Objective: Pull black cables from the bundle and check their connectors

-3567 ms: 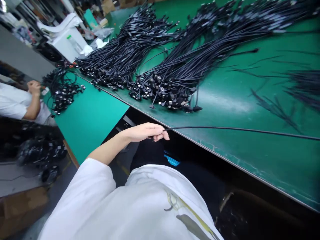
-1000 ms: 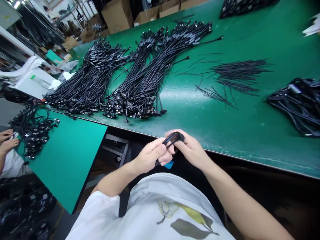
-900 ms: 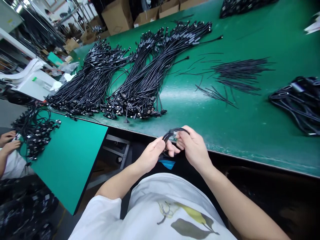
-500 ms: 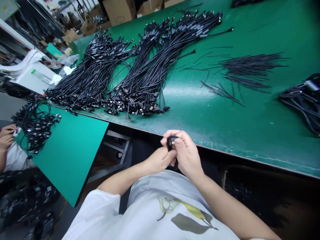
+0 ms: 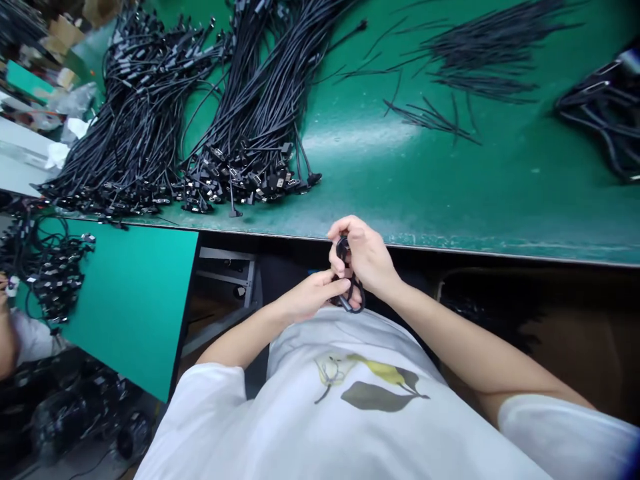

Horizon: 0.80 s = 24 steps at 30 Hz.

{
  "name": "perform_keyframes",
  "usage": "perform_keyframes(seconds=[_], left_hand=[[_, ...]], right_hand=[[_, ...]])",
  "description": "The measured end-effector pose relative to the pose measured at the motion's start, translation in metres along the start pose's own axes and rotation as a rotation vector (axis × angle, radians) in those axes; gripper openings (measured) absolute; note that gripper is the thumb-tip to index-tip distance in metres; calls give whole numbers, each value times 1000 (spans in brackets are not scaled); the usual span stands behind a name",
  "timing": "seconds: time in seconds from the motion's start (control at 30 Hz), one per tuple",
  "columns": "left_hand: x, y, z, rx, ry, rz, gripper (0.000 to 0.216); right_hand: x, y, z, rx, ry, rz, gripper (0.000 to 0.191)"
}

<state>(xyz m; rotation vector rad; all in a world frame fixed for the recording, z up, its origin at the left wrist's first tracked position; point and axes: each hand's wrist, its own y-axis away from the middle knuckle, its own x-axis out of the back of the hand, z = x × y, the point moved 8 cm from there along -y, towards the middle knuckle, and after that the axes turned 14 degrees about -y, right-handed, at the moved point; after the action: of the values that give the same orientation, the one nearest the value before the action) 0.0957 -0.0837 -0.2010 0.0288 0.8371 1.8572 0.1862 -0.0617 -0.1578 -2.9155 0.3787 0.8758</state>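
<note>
A short black cable [image 5: 358, 297], bent into a coil, is held between my two hands in front of my body, just off the table's near edge. My left hand [image 5: 315, 295] pinches the lower part of the coil with thumb and fingers. Above it, my right hand [image 5: 367, 257] has its fingers curled round the upper part of the cable. The cable's ends are mostly hidden by my fingers. Large bundles of black cables with connectors [image 5: 260, 177] lie on the green table [image 5: 425, 200] to the left beyond my hands.
Thin black ties [image 5: 485, 50] lie loose at the far right of the table. A coiled bundle of dark cable [image 5: 600, 113] sits at the right edge. On the left, a lower green board [image 5: 135, 293] carries more cables [image 5: 57, 273], with another person's arm [image 5: 6, 333] beside it.
My view has tilted downward, so the table appears higher. My right hand's fingers have shifted on the cable, and more of its loop shows below them.
</note>
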Motion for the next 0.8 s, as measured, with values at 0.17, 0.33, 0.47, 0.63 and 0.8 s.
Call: perform_keyframes(seconds=[0.17,0.33,0.47,0.63,0.8], left_hand=[[-6,-2,-6,110,167,47,24],[-12,-12,-9,115,248,170,11],[-13,-11,-2,113,125,31,18],[-12,5,11,152,114,-156,44],[-22,3,15,96,88,-164,44]], right_hand=[[9,2,-11,250,163,23,46],[13,6,-21,533,401,50,44],[15,-2,-17,311,249,66,41],[5,-5,-10,-36,-157,18,44],[7,-3,-15,-11,-222,44,45]])
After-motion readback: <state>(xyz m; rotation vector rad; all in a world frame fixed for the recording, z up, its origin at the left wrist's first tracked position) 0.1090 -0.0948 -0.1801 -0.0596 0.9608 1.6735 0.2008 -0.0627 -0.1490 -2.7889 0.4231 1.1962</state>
